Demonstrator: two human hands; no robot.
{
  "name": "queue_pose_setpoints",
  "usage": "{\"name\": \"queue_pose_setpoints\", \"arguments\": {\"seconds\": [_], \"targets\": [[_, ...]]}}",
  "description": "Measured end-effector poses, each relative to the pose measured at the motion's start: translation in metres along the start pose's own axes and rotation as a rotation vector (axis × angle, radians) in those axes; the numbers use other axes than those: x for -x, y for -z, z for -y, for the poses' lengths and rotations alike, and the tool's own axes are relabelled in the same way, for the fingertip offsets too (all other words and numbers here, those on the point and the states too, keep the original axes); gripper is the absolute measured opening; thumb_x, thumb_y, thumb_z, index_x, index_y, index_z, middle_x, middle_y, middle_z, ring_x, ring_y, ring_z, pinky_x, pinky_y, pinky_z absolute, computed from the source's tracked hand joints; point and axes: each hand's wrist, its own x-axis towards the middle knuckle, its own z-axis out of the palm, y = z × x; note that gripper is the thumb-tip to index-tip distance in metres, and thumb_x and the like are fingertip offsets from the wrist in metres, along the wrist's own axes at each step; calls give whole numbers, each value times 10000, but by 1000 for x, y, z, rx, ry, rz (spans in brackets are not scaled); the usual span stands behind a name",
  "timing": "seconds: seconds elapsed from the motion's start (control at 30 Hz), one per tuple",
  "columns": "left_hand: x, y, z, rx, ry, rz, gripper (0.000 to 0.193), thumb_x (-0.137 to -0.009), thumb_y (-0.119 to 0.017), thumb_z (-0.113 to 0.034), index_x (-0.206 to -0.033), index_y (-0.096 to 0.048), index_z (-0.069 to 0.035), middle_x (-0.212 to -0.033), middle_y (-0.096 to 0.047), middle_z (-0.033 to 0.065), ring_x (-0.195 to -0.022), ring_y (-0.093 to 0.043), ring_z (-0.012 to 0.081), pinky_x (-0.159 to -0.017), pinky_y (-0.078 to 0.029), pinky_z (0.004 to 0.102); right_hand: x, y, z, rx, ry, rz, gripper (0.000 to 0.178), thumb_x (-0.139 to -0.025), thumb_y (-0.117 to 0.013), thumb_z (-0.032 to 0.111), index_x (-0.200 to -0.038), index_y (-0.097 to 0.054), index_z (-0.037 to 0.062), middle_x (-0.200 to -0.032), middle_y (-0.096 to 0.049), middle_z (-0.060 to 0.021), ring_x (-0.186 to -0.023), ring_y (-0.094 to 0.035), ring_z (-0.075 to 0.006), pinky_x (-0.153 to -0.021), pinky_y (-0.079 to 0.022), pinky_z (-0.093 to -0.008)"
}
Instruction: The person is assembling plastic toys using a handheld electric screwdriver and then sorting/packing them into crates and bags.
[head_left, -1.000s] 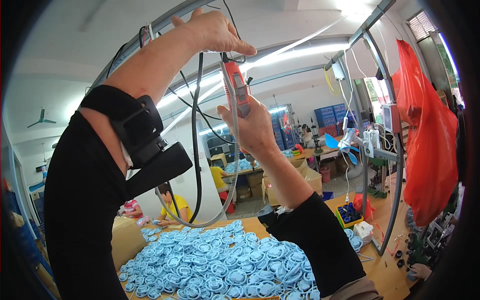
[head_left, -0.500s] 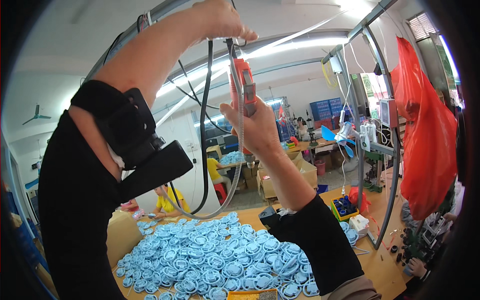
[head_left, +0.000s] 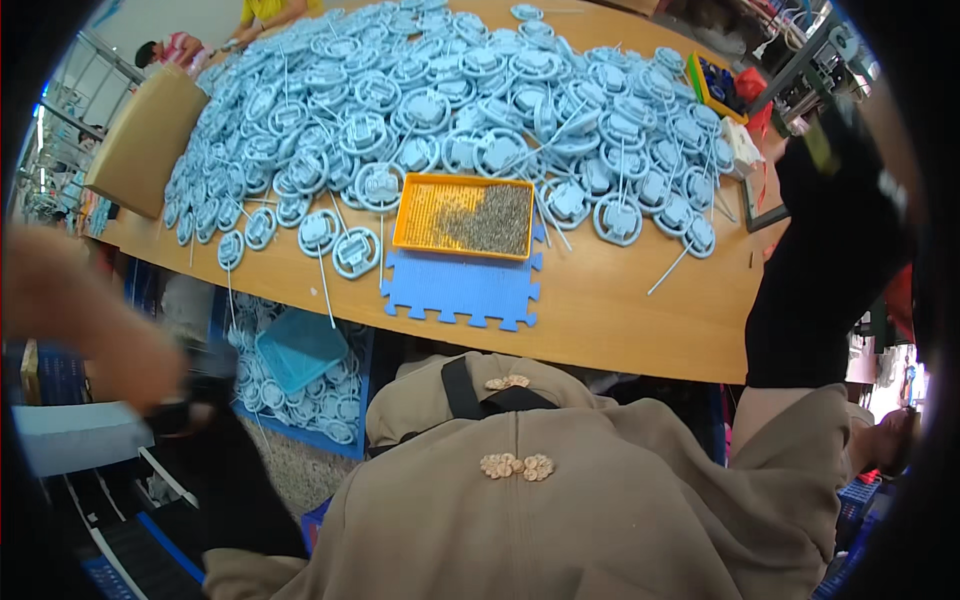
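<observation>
My left hand [head_left: 90, 320] is at the far left, off the table's edge, smeared by motion, so its fingers cannot be made out. My right arm [head_left: 815, 270], in a black sleeve, reaches up along the right side; the hand beyond it is out of view. Between the arms, a heap of light-blue ring-shaped plastic parts [head_left: 425, 110] with thin stalks covers much of the table. In front of the heap lies a yellow tray [head_left: 408, 222] partly filled with small metal pieces, seemingly screws. It rests partly on a blue foam mat [head_left: 460, 290] with jigsaw edges.
A cardboard box [head_left: 145, 140] stands at the wooden table's [head_left: 620, 310] left end. Below is a blue crate [head_left: 362, 390] of more blue parts with a turquoise basket [head_left: 300, 350] on top. A yellow bin [head_left: 715, 95] and a metal post [head_left: 795, 65] are at right.
My view has swung down from overhead to the table and my lap. The red power screwdriver that my right hand held is out of view. My left hand has come down to the left.
</observation>
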Motion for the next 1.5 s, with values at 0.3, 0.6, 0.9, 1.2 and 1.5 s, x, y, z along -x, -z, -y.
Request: {"name": "queue_pose_setpoints", "arguments": {"seconds": [0.3,0.6,0.9,1.2,1.5], "targets": [[308,-291,141,369,644,118,255,-743,-651,-48,-992,-612,-13,-933,-614,143,-901,-581,327,-788,-467,400,169,-7,-251,134,144,760,263,-824,-645,124,-1064,-614,20,-969,-623,-73,-814,-576,-143,-735,-468,-290],[274,-362,127,44,649,64,266,-700,-742,-249,-913,-667,-108,-775,-562,34,-789,-527,233,-727,-343,373,279,-77,-354,222,-309,671,365,-817,-668,134,-1121,-531,-14,-863,-561,-83,-701,-566,-135,-613,-487,-267],[270,-377,127,-68,644,12,127,-705,-732,-225,-766,-642,-157,-735,-515,2,-778,-492,211,-778,-321,417,256,-108,-367,128,-511,623,378,-852,-616,263,-1094,-564,-23,-842,-632,-119,-724,-607,-157,-663,-488,-308],[269,-372,130,33,597,28,108,-750,-676,-139,-773,-574,-111,-738,-560,30,-760,-523,221,-797,-320,409,238,-122,-390,442,-434,675,364,-845,-583,336,-1017,-613,17,-842,-663,-145,-788,-637,-291,-723,-482,-384],[228,-324,188,171,525,-4,130,-768,-643,-78,-884,-596,-44,-854,-584,98,-836,-549,288,-818,-384,380,224,-120,-396,356,-573,712,371,-753,-600,275,-1010,-616,8,-831,-668,-133,-782,-646,-261,-736,-490,-357]]}}
